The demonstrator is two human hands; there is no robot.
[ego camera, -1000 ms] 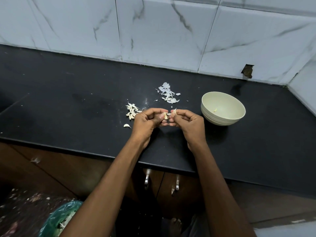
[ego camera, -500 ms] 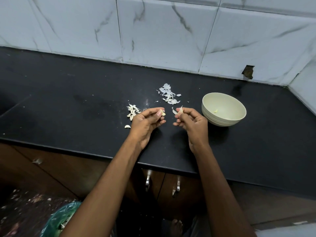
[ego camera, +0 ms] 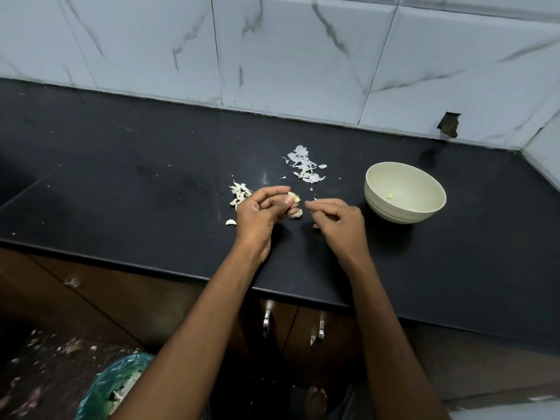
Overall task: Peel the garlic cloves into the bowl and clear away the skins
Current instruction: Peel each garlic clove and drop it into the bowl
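Black countertop [ego camera: 121, 189] under me: my left hand [ego camera: 260, 212] pinches a garlic clove [ego camera: 294, 197] at its fingertips, with my right hand [ego camera: 339, 221] loosely curled and empty beside it. Unpeeled cloves [ego camera: 239, 192] lie left, skins [ego camera: 304, 165] behind, the bowl [ego camera: 406, 192] to the right.
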